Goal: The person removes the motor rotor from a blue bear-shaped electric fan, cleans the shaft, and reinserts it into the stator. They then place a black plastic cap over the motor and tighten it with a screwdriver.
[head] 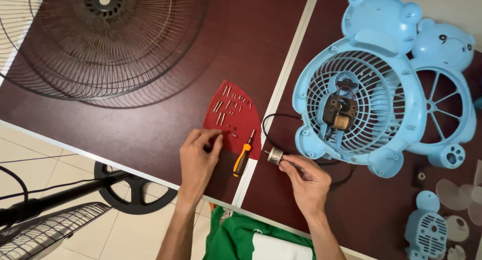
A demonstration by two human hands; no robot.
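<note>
**Tiny screws on the red cloth, a metal part in the other hand**

The left hand (200,154) has its fingers (217,139) pinched narrow over the small black screws (230,132) lying on the red fan-shaped cloth (236,114), near the desk (150,114) front edge. I cannot tell whether a screw is between them. These screws look light, hard and quick to roll, best taken by fingertip.

The right hand (305,182) holds a small silver cylindrical metal part (274,156) on a black cord (266,124); stiff, probably dense, gripped by its body.

An orange-handled screwdriver (243,157) lies between the 2 hands. The pale blue bear-shaped plastic fan housing (361,99) crowds the right; bare desk lies left of the cloth.
</note>
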